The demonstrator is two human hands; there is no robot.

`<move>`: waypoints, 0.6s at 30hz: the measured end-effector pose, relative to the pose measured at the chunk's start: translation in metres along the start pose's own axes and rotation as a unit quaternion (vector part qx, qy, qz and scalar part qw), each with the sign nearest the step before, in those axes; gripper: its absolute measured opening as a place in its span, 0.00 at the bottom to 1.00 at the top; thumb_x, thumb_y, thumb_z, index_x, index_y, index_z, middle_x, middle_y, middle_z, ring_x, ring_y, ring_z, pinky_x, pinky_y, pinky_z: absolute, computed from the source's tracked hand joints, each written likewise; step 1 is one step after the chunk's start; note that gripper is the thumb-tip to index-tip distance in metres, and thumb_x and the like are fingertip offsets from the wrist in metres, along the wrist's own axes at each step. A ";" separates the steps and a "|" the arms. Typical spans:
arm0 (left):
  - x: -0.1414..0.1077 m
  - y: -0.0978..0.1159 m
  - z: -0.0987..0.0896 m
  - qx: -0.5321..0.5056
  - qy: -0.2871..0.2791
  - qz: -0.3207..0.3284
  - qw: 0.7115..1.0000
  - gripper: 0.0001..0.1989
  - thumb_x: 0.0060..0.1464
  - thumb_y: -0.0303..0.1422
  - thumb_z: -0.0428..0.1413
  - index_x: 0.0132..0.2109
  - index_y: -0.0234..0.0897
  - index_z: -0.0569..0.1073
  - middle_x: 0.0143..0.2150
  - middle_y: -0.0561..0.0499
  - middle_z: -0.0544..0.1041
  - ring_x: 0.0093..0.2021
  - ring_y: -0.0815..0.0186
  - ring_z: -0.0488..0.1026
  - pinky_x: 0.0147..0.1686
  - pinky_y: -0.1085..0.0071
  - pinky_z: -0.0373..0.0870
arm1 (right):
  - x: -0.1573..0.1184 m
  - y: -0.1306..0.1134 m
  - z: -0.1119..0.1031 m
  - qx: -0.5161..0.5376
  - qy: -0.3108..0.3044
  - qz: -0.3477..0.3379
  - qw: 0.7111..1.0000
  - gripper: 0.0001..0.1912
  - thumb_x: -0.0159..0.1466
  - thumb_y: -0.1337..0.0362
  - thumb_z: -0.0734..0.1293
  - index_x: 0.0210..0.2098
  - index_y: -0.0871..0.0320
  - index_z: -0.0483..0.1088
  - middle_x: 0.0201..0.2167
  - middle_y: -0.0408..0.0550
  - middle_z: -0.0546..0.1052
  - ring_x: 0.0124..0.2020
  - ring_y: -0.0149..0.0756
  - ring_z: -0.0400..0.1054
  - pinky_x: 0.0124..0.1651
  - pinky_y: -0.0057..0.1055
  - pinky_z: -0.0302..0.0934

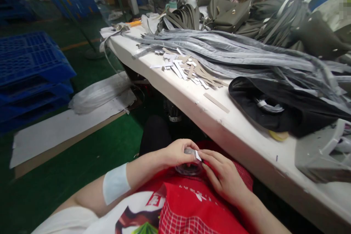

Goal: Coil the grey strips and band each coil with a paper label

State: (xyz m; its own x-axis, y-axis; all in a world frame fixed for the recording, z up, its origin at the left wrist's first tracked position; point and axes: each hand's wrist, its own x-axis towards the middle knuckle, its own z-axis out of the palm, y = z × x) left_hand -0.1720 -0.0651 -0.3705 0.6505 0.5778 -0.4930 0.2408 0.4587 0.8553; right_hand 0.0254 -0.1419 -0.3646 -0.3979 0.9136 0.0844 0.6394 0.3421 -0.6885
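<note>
Coil (189,169), prob. plastic, in L hand (178,152); R hand (223,175) at white tab (197,155).

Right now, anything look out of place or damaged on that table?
Mostly untidy: cut strips lie in a loose, criss-crossed heap near the edge of the white table, and a single beige strip lies apart from them. No spill or clear damage visible.

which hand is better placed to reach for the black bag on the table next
Probably the right hand: it is nearer the black bag on that side, while the left hand is curled around the coiled bundle.
</note>
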 end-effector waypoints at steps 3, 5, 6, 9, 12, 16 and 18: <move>0.012 0.012 0.005 -0.093 0.015 0.016 0.995 0.21 0.41 0.43 0.64 0.38 0.32 0.72 0.28 0.51 0.73 0.24 0.71 0.68 0.25 0.75 0.63 | -0.004 -0.004 -0.003 -0.034 0.049 -0.009 0.998 0.21 0.67 0.69 0.59 0.59 0.55 0.64 0.56 0.54 0.72 0.56 0.41 0.66 0.59 0.40 0.63; 0.020 0.019 0.013 -0.098 0.019 0.016 0.995 0.23 0.42 0.48 0.64 0.35 0.33 0.71 0.25 0.53 0.71 0.22 0.72 0.65 0.23 0.76 0.61 | -0.006 -0.008 -0.011 -0.046 0.075 -0.003 0.996 0.21 0.66 0.70 0.60 0.59 0.55 0.65 0.55 0.53 0.73 0.55 0.41 0.67 0.58 0.40 0.63; 0.024 0.021 0.017 -0.085 0.014 0.020 0.996 0.24 0.42 0.50 0.64 0.35 0.33 0.70 0.23 0.54 0.70 0.21 0.73 0.64 0.22 0.77 0.60 | -0.007 -0.008 -0.017 -0.054 0.083 0.000 0.995 0.21 0.66 0.70 0.61 0.58 0.54 0.66 0.54 0.52 0.73 0.55 0.41 0.67 0.58 0.40 0.63; 0.034 0.019 0.021 -0.050 -0.022 0.031 0.998 0.26 0.43 0.52 0.64 0.37 0.33 0.71 0.21 0.57 0.67 0.21 0.74 0.61 0.21 0.78 0.54 | -0.021 0.001 -0.051 -0.101 0.172 0.034 0.979 0.17 0.64 0.68 0.64 0.52 0.53 0.70 0.50 0.50 0.77 0.52 0.41 0.69 0.57 0.38 0.63; 0.045 0.009 0.018 -0.052 -0.025 0.025 0.998 0.29 0.41 0.55 0.65 0.37 0.33 0.71 0.22 0.56 0.67 0.20 0.74 0.60 0.21 0.78 0.50 | -0.060 0.032 -0.102 -0.200 0.408 0.140 0.880 0.11 0.65 0.65 0.63 0.45 0.55 0.73 0.45 0.53 0.78 0.48 0.43 0.70 0.54 0.41 0.63; 0.050 -0.004 0.024 -0.090 0.002 0.023 0.996 0.31 0.35 0.57 0.66 0.34 0.34 0.72 0.23 0.54 0.69 0.22 0.73 0.61 0.23 0.76 0.50 | -0.120 0.090 -0.161 -0.247 0.580 0.305 0.713 0.14 0.61 0.55 0.64 0.33 0.59 0.76 0.43 0.60 0.77 0.50 0.54 0.67 0.57 0.50 0.56; 0.050 -0.009 0.031 -0.092 -0.003 0.025 0.995 0.31 0.35 0.57 0.66 0.34 0.34 0.72 0.23 0.54 0.69 0.22 0.73 0.61 0.23 0.76 0.52 | -0.136 0.115 -0.175 -0.183 0.563 0.353 0.724 0.17 0.59 0.52 0.65 0.27 0.58 0.76 0.38 0.60 0.79 0.46 0.55 0.69 0.53 0.50 0.58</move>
State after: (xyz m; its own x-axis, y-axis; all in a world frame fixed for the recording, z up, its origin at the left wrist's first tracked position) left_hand -0.1194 -0.0610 -0.3975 0.6635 0.5990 -0.4483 0.0712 0.5459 0.8348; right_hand 0.2680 -0.1880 -0.3290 0.7703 0.4191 0.4805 0.6360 -0.4510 -0.6262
